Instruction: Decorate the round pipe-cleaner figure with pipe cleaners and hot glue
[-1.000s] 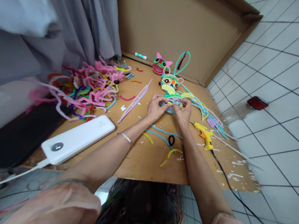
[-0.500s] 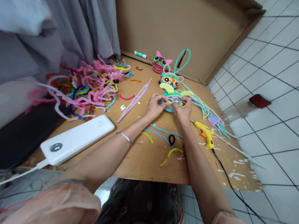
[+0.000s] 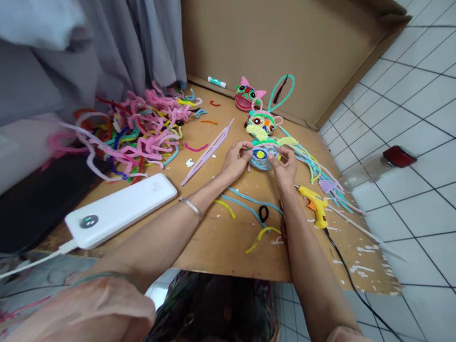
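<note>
A round, clear craft piece (image 3: 266, 162) trimmed with pipe cleaners stands upright between my hands. Its front carries a blue ring with a yellow center (image 3: 260, 155), and a green and pink band runs along its top. My left hand (image 3: 236, 160) pinches its left edge with thumb and fingertips. On the opposite side, my right hand (image 3: 284, 163) grips the right edge, beside a yellow spot. Just behind sits an animal face (image 3: 262, 123) made of pipe cleaners, with pink round ears and a yellow curved strip. Farther back lies another face (image 3: 244, 96) with pink pointed ears.
A yellow glue gun (image 3: 314, 205) lies right of my right forearm, its black cord running off the table. Loose pipe cleaners (image 3: 140, 131) heap at the left, near a white power bank (image 3: 122, 209). More strands (image 3: 319, 171) lie at right. A cardboard wall (image 3: 280, 38) stands behind.
My hands have moved apart slightly, to either side of the craft piece, uncovering the blue ring with the yellow center. The view has shifted a little.
</note>
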Demonstrator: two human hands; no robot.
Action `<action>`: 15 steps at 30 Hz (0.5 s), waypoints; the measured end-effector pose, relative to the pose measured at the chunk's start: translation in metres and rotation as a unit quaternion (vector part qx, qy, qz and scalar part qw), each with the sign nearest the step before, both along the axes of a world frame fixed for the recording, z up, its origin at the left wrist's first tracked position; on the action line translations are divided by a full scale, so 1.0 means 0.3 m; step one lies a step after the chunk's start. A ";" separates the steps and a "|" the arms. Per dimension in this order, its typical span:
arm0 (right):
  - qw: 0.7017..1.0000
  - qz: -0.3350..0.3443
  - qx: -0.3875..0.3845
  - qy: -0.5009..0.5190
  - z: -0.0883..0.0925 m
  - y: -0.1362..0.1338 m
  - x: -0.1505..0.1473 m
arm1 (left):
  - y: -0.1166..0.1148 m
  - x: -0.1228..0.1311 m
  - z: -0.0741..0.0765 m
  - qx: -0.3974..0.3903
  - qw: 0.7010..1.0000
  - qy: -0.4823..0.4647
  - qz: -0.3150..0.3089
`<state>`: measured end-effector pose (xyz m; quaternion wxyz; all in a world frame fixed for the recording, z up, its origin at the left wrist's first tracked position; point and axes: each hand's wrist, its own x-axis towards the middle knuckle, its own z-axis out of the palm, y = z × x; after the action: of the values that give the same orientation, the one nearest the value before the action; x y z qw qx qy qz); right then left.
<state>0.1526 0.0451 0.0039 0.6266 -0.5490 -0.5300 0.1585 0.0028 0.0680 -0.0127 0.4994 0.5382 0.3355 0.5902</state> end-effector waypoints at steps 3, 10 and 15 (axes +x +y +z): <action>1.000 0.017 -0.001 0.009 -0.005 0.003 0.015 | 0.006 0.006 -0.006 -0.002 1.000 -0.008 0.024; 1.000 0.008 0.005 0.012 -0.018 0.008 0.025 | 0.004 0.005 -0.001 -0.002 0.999 0.016 0.046; 1.000 -0.006 0.002 0.001 -0.017 0.004 0.017 | -0.008 -0.001 0.013 -0.003 0.999 0.027 0.041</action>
<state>0.1576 0.0465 -0.0011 0.6290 -0.5507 -0.5265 0.1548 0.0026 0.0656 -0.0088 0.4670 0.5385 0.3721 0.5944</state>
